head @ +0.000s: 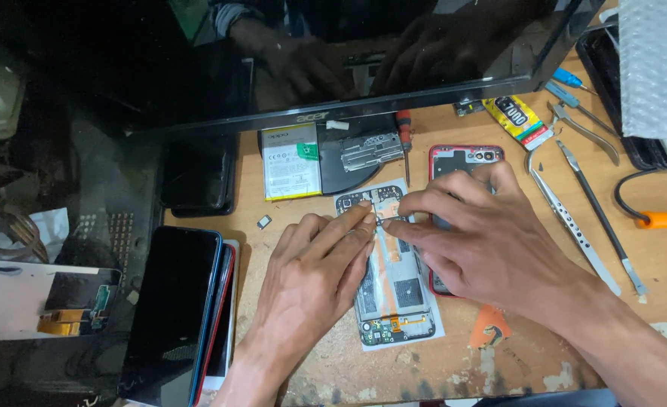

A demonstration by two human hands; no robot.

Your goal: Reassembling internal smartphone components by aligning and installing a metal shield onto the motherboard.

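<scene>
An opened phone body (394, 294) lies face down on a white sheet at the middle of the wooden bench (454, 362), its boards and flex cables bare, and everything else can be placed from it. The left hand (311, 279) lies flat across its left side, index fingertip pressed down at its upper end; the fingers are stretched out and clamp nothing. The right hand (477, 241) comes in from the right, thumb and forefinger drawn together at the same upper spot, close against the left fingertip; whether they pinch some small part there cannot be told. Just right of the phone body, mostly under the right hand, sits a red back cover (462, 160) with a camera cut-out. Above the phone body and a little left lies a flat rectangular battery (292, 162), white with small print and a green patch at its corner, and beside that a grey metal shield plate (371, 149). A yellow glue tube (518, 119) with black lettering lies up to the right, near metal tweezers (575, 226). To the left is a stack of dark-screened phones (179, 316), one edged blue, one red. A black monitor (333, 53) stands beyond the battery.
</scene>
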